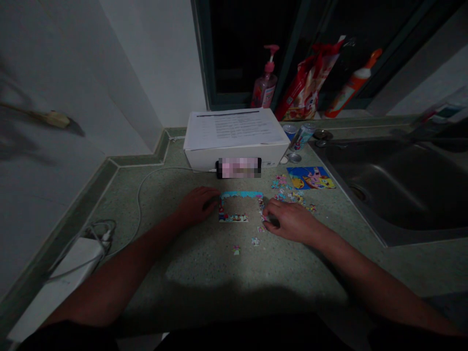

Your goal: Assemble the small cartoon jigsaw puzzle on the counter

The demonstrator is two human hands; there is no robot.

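A partly joined jigsaw border (241, 194) lies on the counter, with a light blue top strip and colourful sides. Its bottom strip stops short of the right corner. My left hand (200, 205) rests by the upper left corner, fingers apart and bent toward the edge. At the right side, my right hand (290, 219) has its thumb and fingertips closed around a small puzzle piece (263, 219), partly hidden by the fingers. Below lie loose puzzle pieces (255, 241), one of them greenish (237, 250). More pieces (281, 181) are heaped beyond my right hand.
A picture card (310, 178) lies near the sink (365, 234). Behind the border, a phone (239, 168) leans on a white box (234, 153) topped with paper. Cans (302, 136) stand beside it. A cable (138, 204) runs to a power strip (73, 273) on the left.
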